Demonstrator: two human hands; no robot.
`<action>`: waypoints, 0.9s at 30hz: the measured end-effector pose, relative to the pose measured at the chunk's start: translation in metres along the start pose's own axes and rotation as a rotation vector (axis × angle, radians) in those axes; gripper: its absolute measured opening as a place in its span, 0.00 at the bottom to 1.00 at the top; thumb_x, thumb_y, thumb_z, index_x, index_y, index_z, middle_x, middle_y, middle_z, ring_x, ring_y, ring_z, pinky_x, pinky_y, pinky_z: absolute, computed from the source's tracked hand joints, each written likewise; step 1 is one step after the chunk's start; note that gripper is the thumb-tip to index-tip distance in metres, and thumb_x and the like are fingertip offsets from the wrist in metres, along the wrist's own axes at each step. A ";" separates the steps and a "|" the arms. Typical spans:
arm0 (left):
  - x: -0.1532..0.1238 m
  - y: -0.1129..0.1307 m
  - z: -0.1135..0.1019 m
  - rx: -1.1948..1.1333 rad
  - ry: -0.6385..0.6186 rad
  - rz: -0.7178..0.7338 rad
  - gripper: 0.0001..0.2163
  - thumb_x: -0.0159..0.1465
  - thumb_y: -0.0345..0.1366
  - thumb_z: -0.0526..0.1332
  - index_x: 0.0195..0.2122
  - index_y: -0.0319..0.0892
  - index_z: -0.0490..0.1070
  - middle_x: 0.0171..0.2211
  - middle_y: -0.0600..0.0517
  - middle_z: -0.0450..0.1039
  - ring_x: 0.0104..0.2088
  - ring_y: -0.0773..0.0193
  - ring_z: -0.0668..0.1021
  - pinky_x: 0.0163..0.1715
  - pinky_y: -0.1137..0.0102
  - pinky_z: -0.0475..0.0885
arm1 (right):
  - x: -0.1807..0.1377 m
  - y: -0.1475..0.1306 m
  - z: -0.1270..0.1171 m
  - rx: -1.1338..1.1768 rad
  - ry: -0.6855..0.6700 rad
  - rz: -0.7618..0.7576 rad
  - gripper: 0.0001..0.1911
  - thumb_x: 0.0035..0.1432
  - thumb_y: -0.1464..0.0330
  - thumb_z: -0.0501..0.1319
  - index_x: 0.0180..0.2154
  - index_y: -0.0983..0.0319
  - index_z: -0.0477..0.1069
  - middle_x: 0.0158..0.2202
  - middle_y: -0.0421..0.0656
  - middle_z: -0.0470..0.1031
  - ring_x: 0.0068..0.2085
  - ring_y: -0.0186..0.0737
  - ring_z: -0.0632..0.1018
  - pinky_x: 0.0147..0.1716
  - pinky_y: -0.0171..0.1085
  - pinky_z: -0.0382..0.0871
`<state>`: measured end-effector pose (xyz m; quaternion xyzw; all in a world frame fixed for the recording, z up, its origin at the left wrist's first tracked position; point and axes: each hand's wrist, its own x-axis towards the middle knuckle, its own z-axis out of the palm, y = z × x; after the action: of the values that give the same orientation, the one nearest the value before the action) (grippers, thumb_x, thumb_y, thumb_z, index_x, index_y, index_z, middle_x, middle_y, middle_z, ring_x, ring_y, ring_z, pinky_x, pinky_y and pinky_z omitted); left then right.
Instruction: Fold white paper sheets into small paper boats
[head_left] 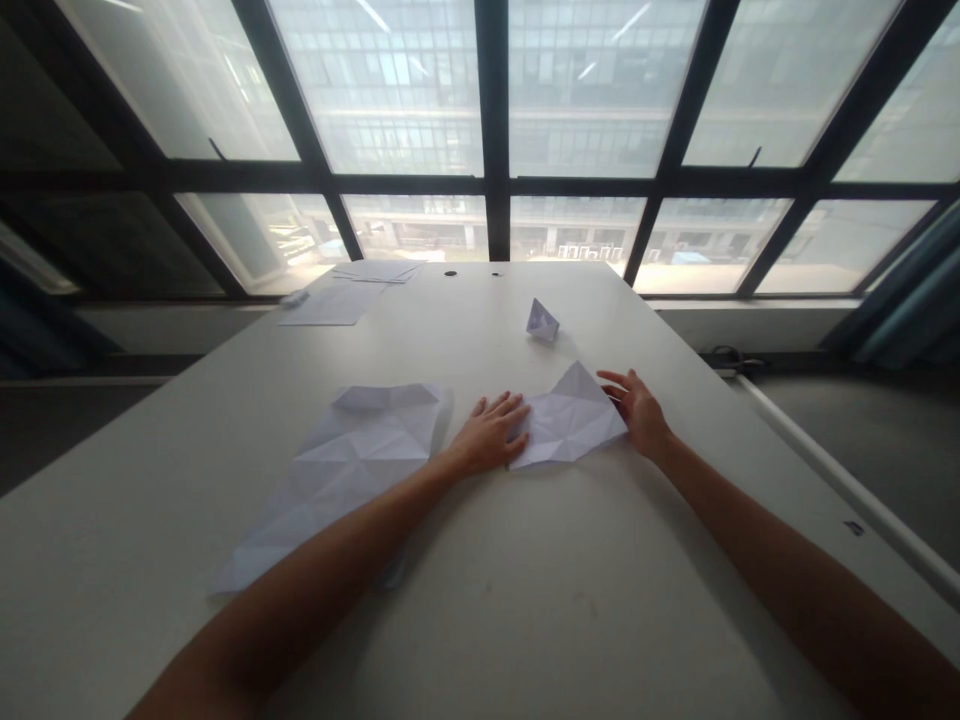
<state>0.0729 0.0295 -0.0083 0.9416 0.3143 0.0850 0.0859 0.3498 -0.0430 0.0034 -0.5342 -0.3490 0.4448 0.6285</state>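
A creased sheet of white paper [568,418] lies on the white table, its far corner raised to a point. My left hand [491,434] rests flat on its left edge, fingers spread. Beside its right edge is my right hand [636,408], fingers apart and slightly curled, touching or very near the paper; whether the thumb is under the edge is hidden. To the left, partly beneath my left forearm, spreads a larger sheet of white paper [352,445] covered in fold lines. Beyond my hands stands a small folded paper boat [542,321].
Flat white sheets [334,302] lie at the table's far left, near a small crumpled white piece [295,299]. Two small dark holes mark the far edge of the table [480,620]. A dark-framed window [493,120] rises behind. A small dark sticker [853,527] is on the right side.
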 end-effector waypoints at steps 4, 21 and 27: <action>0.002 0.002 -0.002 0.020 -0.063 0.050 0.28 0.71 0.50 0.47 0.70 0.46 0.50 0.71 0.48 0.45 0.71 0.53 0.47 0.66 0.45 0.41 | -0.016 0.006 0.025 -0.122 -0.023 -0.176 0.28 0.61 0.47 0.53 0.45 0.61 0.77 0.43 0.48 0.80 0.44 0.48 0.79 0.42 0.44 0.73; 0.013 -0.017 -0.007 -0.443 0.266 -0.204 0.26 0.71 0.42 0.43 0.69 0.42 0.52 0.62 0.43 0.66 0.62 0.55 0.69 0.62 0.56 0.62 | -0.052 0.033 0.090 -1.375 -0.408 -0.460 0.34 0.68 0.56 0.48 0.67 0.70 0.51 0.71 0.59 0.45 0.71 0.54 0.46 0.66 0.61 0.38; 0.014 -0.017 0.003 -0.109 0.157 0.066 0.24 0.71 0.44 0.46 0.68 0.56 0.51 0.70 0.56 0.51 0.69 0.54 0.56 0.65 0.49 0.52 | -0.065 0.031 0.091 -1.352 -0.388 -0.381 0.34 0.67 0.57 0.48 0.67 0.69 0.49 0.71 0.57 0.43 0.71 0.53 0.45 0.66 0.63 0.36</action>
<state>0.0753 0.0509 -0.0133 0.9359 0.2835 0.1783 0.1095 0.2374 -0.0700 -0.0082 -0.6471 -0.7396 0.1016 0.1545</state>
